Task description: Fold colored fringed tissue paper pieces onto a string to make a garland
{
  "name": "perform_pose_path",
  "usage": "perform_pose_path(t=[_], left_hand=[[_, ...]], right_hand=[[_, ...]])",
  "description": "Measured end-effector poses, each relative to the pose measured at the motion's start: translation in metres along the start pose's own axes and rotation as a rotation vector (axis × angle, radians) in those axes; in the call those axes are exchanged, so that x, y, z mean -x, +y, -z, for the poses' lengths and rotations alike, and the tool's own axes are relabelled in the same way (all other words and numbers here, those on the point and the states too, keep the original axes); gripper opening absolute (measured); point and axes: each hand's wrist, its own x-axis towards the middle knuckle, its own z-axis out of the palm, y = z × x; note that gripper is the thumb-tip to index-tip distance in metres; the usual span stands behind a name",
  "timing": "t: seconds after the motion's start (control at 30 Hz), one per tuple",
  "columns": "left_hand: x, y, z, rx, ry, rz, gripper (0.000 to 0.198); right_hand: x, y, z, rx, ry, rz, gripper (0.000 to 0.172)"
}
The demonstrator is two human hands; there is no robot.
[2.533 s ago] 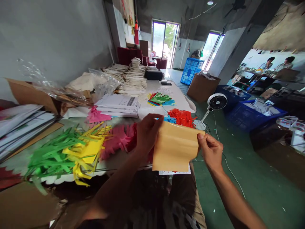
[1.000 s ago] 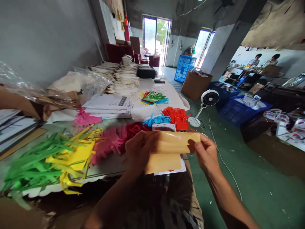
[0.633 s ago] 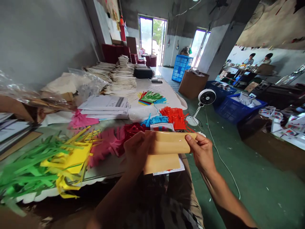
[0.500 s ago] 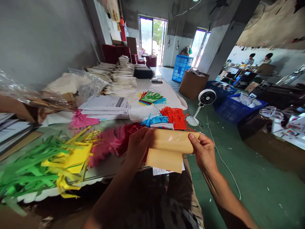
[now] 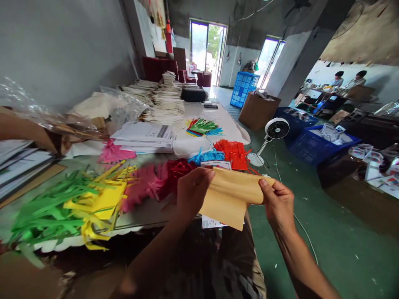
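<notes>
Stretched between both my hands is a tan paper envelope [image 5: 233, 197], its upper part curved over and a flat panel hanging below. My left hand [image 5: 195, 189] pinches its left end, thumb on top. At the right end, my right hand [image 5: 277, 201] grips the upper corner between thumb and fingers. A printed white sheet [image 5: 212, 222] shows partly under the envelope, above my lap. Just beyond my hands lie fringed tissue paper pieces: dark red [image 5: 177, 176], blue [image 5: 207, 156] and orange-red [image 5: 232, 153].
Left on the table lie green [image 5: 52, 207], yellow [image 5: 107, 201] and pink [image 5: 140, 187] fringed paper. Behind them stand a stack of white envelopes [image 5: 143, 137] and tall paper piles [image 5: 168, 101]. A white fan [image 5: 276, 131] is on the right, near blue crates [image 5: 321, 143]. Two people sit far off.
The view has turned slightly left, so the scene sits further right. Both hands still hold the envelope, which now tilts down more to the right, with its upper part more creased.
</notes>
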Motion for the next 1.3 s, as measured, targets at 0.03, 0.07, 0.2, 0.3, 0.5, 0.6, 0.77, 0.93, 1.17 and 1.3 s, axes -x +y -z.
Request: perform_pose_path(t=[0.03, 0.07, 0.2, 0.3, 0.5, 0.6, 0.77, 0.93, 1.17, 1.3], left_hand=[[0.003, 0.002, -0.002, -0.067, 0.023, -0.045, 0.024], [0.006, 0.004, -0.003, -0.143, 0.052, -0.095, 0.024], [0.015, 0.007, -0.005, -0.418, 0.153, -0.309, 0.023], [0.015, 0.004, -0.004, -0.435, 0.16, -0.308, 0.03], [0.004, 0.012, 0.005, 0.162, -0.181, 0.043, 0.043], [0.002, 0.021, 0.002, 0.176, -0.233, 0.205, 0.051], [0.005, 0.019, -0.006, 0.176, -0.102, 0.277, 0.023], [0.009, 0.019, -0.006, 0.131, -0.025, 0.175, 0.016], [0.01, 0.01, -0.002, 0.317, -0.11, 0.248, 0.027], [0.003, -0.001, 0.001, 0.421, -0.186, 0.359, 0.041]], right_hand=[[0.001, 0.0, 0.0, -0.004, 0.012, 0.015, 0.027], [0.003, -0.001, 0.0, -0.005, 0.023, 0.029, 0.027], [0.01, -0.002, -0.002, -0.005, 0.041, 0.054, 0.028], [0.013, -0.002, -0.005, 0.012, 0.031, 0.031, 0.03], [0.016, -0.002, -0.008, 0.005, 0.079, 0.019, 0.032], [0.019, -0.001, -0.008, 0.031, 0.067, 0.023, 0.03], [0.023, -0.001, -0.008, 0.092, 0.032, 0.049, 0.023], [0.02, -0.006, -0.009, 0.05, -0.17, -0.01, 0.047], [0.025, -0.007, -0.019, 0.161, -0.01, 0.037, 0.022], [0.025, -0.001, -0.018, 0.15, 0.032, 0.047, 0.023]])
